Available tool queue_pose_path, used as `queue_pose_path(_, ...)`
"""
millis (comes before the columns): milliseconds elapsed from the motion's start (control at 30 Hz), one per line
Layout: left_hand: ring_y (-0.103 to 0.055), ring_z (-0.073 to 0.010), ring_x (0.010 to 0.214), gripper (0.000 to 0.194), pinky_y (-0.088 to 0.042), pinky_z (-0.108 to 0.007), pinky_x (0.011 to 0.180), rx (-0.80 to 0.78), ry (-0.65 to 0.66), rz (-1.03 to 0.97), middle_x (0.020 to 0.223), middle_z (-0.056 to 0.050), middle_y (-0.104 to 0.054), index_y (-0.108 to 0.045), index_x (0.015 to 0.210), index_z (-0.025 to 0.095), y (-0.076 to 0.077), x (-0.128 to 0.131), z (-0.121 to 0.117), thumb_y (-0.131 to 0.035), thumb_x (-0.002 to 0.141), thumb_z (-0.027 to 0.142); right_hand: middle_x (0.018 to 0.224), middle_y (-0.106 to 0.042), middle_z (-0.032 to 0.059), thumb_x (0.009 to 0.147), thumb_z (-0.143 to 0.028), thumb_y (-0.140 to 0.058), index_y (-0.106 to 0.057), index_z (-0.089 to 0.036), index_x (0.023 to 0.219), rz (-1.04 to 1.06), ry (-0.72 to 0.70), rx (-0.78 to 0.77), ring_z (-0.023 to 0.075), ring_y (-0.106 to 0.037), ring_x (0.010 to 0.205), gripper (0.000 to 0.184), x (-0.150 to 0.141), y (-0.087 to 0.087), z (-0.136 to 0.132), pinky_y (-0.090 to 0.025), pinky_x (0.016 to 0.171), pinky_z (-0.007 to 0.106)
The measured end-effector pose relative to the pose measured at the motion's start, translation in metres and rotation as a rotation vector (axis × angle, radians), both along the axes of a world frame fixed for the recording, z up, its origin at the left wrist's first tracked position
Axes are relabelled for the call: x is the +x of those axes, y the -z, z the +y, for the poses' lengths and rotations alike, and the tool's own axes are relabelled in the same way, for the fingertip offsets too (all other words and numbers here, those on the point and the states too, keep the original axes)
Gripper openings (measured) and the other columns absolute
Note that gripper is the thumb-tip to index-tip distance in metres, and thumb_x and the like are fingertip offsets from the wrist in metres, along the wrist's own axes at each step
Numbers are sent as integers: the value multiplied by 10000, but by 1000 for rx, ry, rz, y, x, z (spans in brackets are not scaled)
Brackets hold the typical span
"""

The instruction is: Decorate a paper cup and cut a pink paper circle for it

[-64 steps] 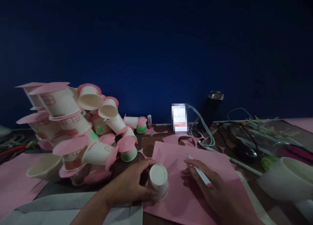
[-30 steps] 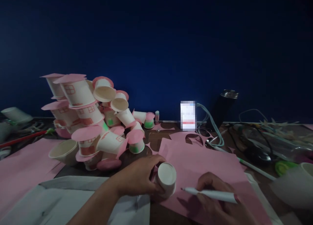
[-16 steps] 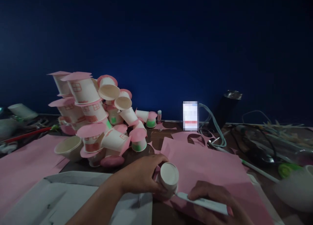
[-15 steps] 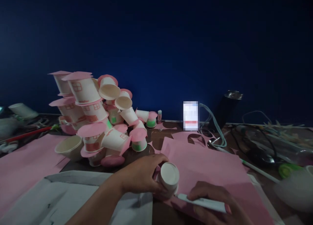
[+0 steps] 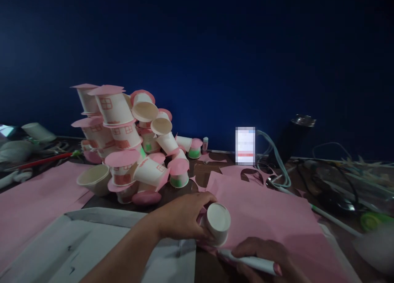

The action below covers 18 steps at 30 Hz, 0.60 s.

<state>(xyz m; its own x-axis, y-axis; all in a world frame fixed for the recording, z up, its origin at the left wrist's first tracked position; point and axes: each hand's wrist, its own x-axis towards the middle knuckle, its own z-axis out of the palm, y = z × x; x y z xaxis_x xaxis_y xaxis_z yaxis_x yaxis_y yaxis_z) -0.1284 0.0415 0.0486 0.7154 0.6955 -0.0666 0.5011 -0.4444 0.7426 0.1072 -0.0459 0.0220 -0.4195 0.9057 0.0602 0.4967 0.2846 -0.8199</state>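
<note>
My left hand [image 5: 187, 219] is wrapped round a white paper cup [image 5: 218, 222], which is upside down with its base facing up. My right hand [image 5: 264, 254] grips a white marker [image 5: 246, 261] with a pinkish-red end. The marker's tip points left, close to the cup's lower edge; whether it touches cannot be seen. Beyond my left hand stands a pile of paper cups [image 5: 120, 106] with pink paper discs on top and red windows and doors drawn on them. A few cups show green colouring.
Pink paper sheets [image 5: 264, 209] lie under and beyond my right hand. White paper [image 5: 101, 246] is at the front left. A bright screen [image 5: 245, 146], a dark bottle [image 5: 295, 137], pale blue cord [image 5: 278, 164] and a black computer mouse [image 5: 338, 203] stand or lie farther back.
The whole view has shifted slightly, so most things appear farther right. The marker has moved a little left and down relative to the cup. Both holds are unchanged.
</note>
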Motion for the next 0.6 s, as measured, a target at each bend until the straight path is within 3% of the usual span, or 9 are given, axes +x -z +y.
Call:
queue_pose_path(267,-595,-201,900,539,-412,-269,725,18,10,-1,1056,22,-658,-569,1104,272,1,0,-1,-776,612,348,865,-795,35,804,-278,-669,-760,-254,926,1,26,10,163,-742,734,153,-4,7,-2,-555,663,169)
queue_pose_path(300,-594,-199,898,537,-411,-269,724,20,9,-2,1054,24,-657,-568,1102,273,1,0,-1,-776,613,351,854,-794,35,817,-284,-659,-758,-253,918,19,119,39,162,-740,729,145,-4,7,-2,-553,674,174)
queue_pose_path(367,-595,-195,894,534,-411,-267,719,13,9,-2,1050,30,-656,-567,1100,278,1,0,-1,-775,616,364,875,-797,28,802,-311,-679,-765,-276,944,-21,-4,-5,174,-743,756,169,-5,6,-1,-558,672,177)
queue_pose_path(433,-595,-194,895,532,-412,-268,718,10,11,2,1050,34,-654,-565,1098,282,1,0,0,-774,618,375,862,-796,34,835,-330,-634,-765,-260,944,-22,-20,-16,168,-742,731,185,-5,5,0,-559,660,179)
queue_pose_path(600,-595,-199,901,545,-413,-273,733,15,11,15,1054,29,-656,-562,1105,274,1,0,0,-777,610,347,845,-791,27,835,-326,-630,-757,-256,923,-69,56,0,163,-730,737,169,-5,6,-1,-547,672,190)
